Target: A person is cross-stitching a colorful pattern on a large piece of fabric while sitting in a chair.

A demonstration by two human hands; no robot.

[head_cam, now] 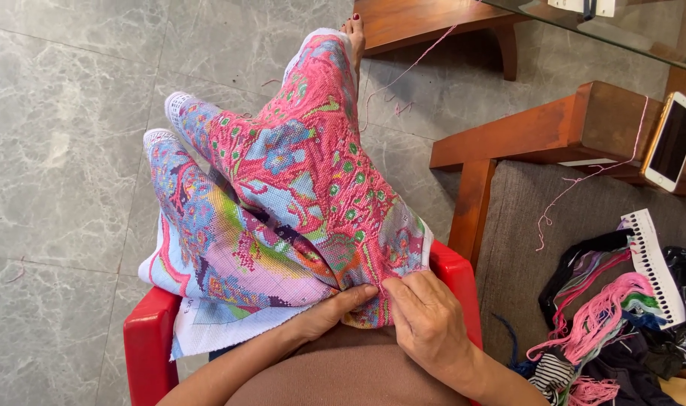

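Colourful cross-stitch cloth (283, 195) drapes over person's lap & red chair (147, 338). Left hand (332, 310) & right hand (426, 319) pinch its near edge, fingertips close together. Right: pink thread bundle (602, 312) on grey cushion (516, 248), phone (672, 141) on wood armrest (538, 131).

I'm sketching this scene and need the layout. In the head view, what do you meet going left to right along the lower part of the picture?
Red chair → embroidered cloth → left hand → right hand → bundle of coloured threads → white thread card.
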